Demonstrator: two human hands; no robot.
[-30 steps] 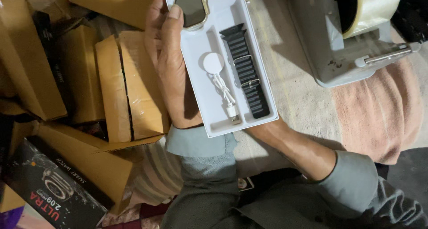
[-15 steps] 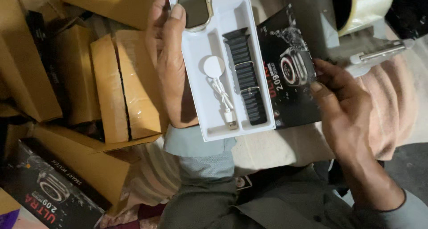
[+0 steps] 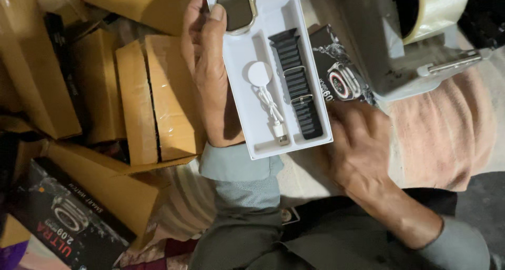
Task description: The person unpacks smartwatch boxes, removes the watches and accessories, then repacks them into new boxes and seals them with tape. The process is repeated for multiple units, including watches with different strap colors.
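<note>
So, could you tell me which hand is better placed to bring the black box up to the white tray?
Probably the right hand: it touches the black box, while the left hand holds the white tray.

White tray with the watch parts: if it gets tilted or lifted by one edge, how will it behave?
The white tray looks thin and moulded, so probably light and slightly bendy. The left hand holds it along one long side. The watch face, black strap and white charging cable sit in recesses, so a steep tilt might spill them.

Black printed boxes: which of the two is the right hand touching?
The one tucked behind the white tray, beside the tape dispenser: black printed box. The right hand presses on it. The other box lies untouched at lower left.
</note>
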